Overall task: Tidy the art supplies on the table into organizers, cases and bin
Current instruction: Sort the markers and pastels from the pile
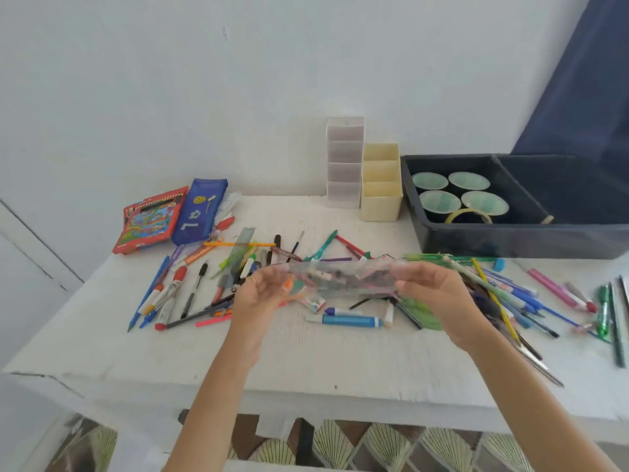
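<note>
Already inside dark bin [510, 238]: four dishes [469, 180], tape roll [469, 210].

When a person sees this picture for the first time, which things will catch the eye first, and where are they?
First, in the middle, the left hand and the right hand hold a clear plastic pouch by its ends above the table. Under and around it, pens and markers lie scattered across the white top. At the back right stands a dark bin with four pale green dishes inside.
</note>
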A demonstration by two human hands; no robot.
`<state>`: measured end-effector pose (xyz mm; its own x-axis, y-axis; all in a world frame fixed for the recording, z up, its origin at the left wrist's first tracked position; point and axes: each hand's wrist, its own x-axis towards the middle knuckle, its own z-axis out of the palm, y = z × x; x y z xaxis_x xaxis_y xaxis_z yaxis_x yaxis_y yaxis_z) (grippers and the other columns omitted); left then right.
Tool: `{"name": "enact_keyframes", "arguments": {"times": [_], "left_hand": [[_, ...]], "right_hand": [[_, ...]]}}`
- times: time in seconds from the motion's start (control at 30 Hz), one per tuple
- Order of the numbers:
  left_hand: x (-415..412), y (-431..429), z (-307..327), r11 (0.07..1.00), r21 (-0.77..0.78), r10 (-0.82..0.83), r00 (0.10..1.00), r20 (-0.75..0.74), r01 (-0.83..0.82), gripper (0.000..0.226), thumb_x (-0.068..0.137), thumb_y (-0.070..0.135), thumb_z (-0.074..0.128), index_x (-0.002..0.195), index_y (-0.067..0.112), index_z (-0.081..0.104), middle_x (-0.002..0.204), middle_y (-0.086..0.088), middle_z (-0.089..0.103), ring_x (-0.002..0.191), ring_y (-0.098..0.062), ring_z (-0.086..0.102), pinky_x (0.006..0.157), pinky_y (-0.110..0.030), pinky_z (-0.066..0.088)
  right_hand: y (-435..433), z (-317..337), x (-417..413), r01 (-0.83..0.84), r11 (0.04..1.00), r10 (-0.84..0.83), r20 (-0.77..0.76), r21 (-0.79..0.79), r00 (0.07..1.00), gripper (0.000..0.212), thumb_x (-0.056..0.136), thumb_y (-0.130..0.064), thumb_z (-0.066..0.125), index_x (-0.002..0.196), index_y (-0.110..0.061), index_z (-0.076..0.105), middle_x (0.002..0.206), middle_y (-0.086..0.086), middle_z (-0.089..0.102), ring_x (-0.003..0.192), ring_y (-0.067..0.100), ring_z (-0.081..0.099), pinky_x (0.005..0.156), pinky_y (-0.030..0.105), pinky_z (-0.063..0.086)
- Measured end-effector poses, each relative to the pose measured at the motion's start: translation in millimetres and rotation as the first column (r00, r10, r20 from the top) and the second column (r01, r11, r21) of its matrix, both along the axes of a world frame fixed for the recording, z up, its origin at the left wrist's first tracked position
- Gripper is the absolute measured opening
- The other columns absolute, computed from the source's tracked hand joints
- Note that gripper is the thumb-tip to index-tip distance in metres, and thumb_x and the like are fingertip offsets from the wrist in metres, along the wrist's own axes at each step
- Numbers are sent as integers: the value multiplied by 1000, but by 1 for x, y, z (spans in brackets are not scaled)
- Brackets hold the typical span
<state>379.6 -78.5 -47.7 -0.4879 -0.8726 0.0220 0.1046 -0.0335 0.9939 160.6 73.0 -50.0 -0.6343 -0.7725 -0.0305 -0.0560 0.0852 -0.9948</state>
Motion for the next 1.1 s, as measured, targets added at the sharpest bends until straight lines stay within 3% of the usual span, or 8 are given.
{"name": "enact_keyframes", "arguments": {"times": [0.2,0.4,0.57,0.67,0.8,0.9,1.0,1.1], "left_hand": [[34,17,-18,994,-103,-29,996,82,37,16,81,-4,66,89,10,65,93,3,72,92,-2,65,70,-11,49],[67,20,-44,970,-199,-106,980,168,139,15,79,-12,63,77,2,65,93,-4,72,104,-11,64,89,-29,51],[81,18,-64,853,-478,-33,936,351,209,37,82,-17,54,78,16,69,92,12,68,106,2,59,91,-9,42],[83,12,-69,813,-539,-4,926,376,223,49,86,-18,46,85,24,69,99,13,67,109,5,55,95,-5,36],[82,8,-72,821,-529,-2,928,372,214,40,88,-10,48,91,23,71,101,12,67,109,7,53,95,-4,33],[76,9,-74,759,-605,45,908,417,240,25,88,7,51,94,21,71,99,15,64,107,5,46,93,-2,27],[72,8,-78,660,-682,113,856,505,315,20,91,12,53,95,21,70,101,14,60,104,0,42,91,-9,29],[70,6,-81,583,-719,160,814,558,379,34,92,30,35,99,23,68,108,16,58,107,0,37,93,-17,28]], "right_hand": [[31,-17,26,67,991,-36,-257,113,966,20,79,-6,71,90,-23,72,89,-5,70,82,11,64,75,27,55],[52,-36,52,-24,1000,19,-397,-7,917,29,79,12,63,79,-16,72,95,-6,71,87,2,66,76,14,51],[49,-58,68,22,1000,-13,-469,14,883,38,80,17,58,78,-18,74,97,-8,70,90,-4,64,80,9,48],[45,-63,77,51,999,-43,-476,4,878,38,82,15,55,84,-18,74,99,-6,69,92,-9,61,79,4,44],[40,-68,86,68,997,-24,-652,43,758,31,81,11,59,95,-13,73,106,-9,63,100,8,55,85,10,40],[34,-77,92,101,990,10,-773,96,635,28,80,8,61,103,-5,70,117,3,55,94,17,50,83,18,38],[30,-82,95,130,982,27,-781,138,624,27,84,4,57,109,0,66,125,12,48,95,15,46,80,26,40],[30,-84,96,156,970,58,-799,188,598,27,89,-3,53,114,-2,64,127,12,47,102,18,44,82,30,43]]}}
